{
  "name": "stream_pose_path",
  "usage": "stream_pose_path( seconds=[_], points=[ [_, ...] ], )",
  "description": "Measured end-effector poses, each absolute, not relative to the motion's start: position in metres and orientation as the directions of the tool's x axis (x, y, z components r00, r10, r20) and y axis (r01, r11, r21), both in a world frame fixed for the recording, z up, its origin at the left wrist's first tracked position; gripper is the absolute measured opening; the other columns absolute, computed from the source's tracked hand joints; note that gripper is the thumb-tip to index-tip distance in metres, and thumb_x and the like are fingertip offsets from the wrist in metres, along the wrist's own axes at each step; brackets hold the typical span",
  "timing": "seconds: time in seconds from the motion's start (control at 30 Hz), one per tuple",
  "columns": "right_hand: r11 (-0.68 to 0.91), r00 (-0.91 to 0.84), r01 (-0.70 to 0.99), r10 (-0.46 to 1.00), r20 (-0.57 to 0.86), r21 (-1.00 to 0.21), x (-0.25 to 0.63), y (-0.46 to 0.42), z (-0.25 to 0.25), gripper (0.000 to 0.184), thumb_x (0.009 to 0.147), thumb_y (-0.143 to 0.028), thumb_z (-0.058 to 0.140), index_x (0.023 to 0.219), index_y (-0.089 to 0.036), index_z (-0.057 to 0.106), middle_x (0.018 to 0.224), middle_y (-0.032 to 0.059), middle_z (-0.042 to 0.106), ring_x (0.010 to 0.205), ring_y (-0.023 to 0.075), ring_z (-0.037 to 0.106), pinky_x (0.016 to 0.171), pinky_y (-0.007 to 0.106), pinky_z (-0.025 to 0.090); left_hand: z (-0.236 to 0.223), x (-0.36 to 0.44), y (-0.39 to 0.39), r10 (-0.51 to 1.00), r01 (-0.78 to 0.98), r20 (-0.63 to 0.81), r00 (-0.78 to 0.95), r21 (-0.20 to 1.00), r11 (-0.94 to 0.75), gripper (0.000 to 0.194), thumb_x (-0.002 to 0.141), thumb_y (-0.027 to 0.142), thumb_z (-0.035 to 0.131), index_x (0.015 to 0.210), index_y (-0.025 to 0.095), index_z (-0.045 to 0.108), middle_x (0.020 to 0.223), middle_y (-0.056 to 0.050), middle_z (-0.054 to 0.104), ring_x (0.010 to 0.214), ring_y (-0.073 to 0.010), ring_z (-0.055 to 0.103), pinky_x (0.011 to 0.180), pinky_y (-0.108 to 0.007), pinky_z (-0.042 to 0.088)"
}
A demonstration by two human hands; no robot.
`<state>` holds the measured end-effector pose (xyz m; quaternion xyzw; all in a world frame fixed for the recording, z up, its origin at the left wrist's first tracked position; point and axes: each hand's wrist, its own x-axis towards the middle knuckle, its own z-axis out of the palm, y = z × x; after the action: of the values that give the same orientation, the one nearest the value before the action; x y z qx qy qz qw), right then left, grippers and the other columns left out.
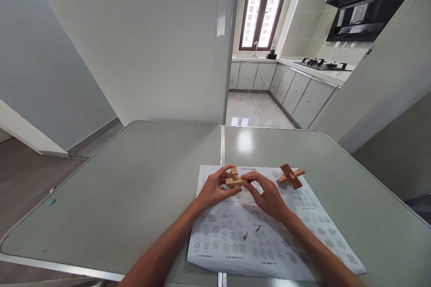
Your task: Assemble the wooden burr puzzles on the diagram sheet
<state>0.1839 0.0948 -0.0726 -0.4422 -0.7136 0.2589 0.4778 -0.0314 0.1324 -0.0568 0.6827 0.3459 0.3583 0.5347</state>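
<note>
The left grip (210,192) and right grip (269,196) both pinch the wooden assembly (235,182), probably light and stiff, best held by its bar ends.

smooth pale wood of the puzzle pieces (235,182), thin matt paper sheet (232,251), glossy grey-green tabletop (134,193)

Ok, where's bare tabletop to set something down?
Widest: tabletop left of the paper sheet and left forearm, short of the teal bit. Also between sheet and far edge, and right of the wooden cross. Crowded: sheet's far half, with left hand, right hand, block puzzle and cross.
</note>
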Motion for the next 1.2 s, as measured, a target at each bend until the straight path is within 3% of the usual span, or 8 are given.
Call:
stream_pose_path(
  seconds=[0.17, 0.3, 0.67, 1.07, 1.2],
  points=[
    [0.298, -0.14, 0.177, 0.951, 0.275, -0.938, 0.1828, 0.0972, -0.0715, 0.029, 0.104, -0.051, 0.055, 0.106, -0.024, 0.064, 0.083, 0.0037, 0.068, 0.072, 0.02, 0.065, 0.069, 0.035, 0.056, -0.0647, -0.0305, 0.1329, 0.827, 0.162, 0.229, 0.514, 0.92, -0.356, 0.061, 0.08, 0.038, 0.084, 0.136, 0.027, 0.061, 0.099, -0.002, 0.069, 0.086, -0.018, 0.066, 0.087, -0.034, 0.056],
    [0.252, -0.111, 0.126, 0.965, 0.239, -0.96, 0.1826, 0.1004, -0.0726, 0.032, 0.102, -0.054, 0.058, 0.105, -0.023, 0.064, 0.08, 0.0025, 0.066, 0.07, 0.018, 0.062, 0.068, 0.033, 0.055, -0.0665, -0.03, 0.1341, 0.858, 0.145, 0.262, 0.443, 0.923, -0.356, 0.064, 0.082, 0.038, 0.083, 0.139, 0.026, 0.057, 0.101, -0.003, 0.069, 0.088, -0.0185, 0.069, 0.089, -0.036, 0.057],
    [0.277, -0.136, 0.205, 0.958, 0.254, -0.939, 0.1801, 0.1003, -0.0728, 0.034, 0.101, -0.055, 0.057, 0.11, -0.023, 0.065, 0.096, 0.0072, 0.072, 0.08, 0.0213, 0.067, 0.075, 0.037, 0.058, -0.0619, -0.0311, 0.131, 0.856, 0.138, 0.24, 0.458, 0.932, -0.335, 0.063, 0.08, 0.037, 0.084, 0.137, 0.028, 0.059, 0.104, -0.003, 0.068, 0.09, -0.0185, 0.07, 0.092, -0.035, 0.058],
    [0.326, -0.174, 0.353, 0.944, 0.281, -0.877, 0.1871, 0.1021, -0.0739, 0.033, 0.102, -0.054, 0.057, 0.106, -0.023, 0.067, 0.09, 0.0057, 0.073, 0.079, 0.022, 0.066, 0.072, 0.034, 0.053, -0.0596, -0.0332, 0.1324, 0.861, 0.08, 0.151, 0.486, 0.973, -0.216, 0.066, 0.077, 0.037, 0.088, 0.137, 0.026, 0.061, 0.099, -0.003, 0.066, 0.089, -0.0182, 0.068, 0.087, -0.033, 0.055],
    [0.298, -0.191, 0.326, 0.95, 0.247, -0.897, 0.1871, 0.1025, -0.0713, 0.037, 0.101, -0.058, 0.056, 0.104, -0.024, 0.067, 0.087, 0.0045, 0.072, 0.077, 0.0211, 0.065, 0.071, 0.033, 0.053, -0.0591, -0.0336, 0.1307, 0.86, 0.083, 0.144, 0.49, 0.974, -0.21, 0.067, 0.077, 0.038, 0.087, 0.138, 0.027, 0.06, 0.097, -0.002, 0.065, 0.088, -0.0184, 0.068, 0.086, -0.033, 0.055]
  ],
)
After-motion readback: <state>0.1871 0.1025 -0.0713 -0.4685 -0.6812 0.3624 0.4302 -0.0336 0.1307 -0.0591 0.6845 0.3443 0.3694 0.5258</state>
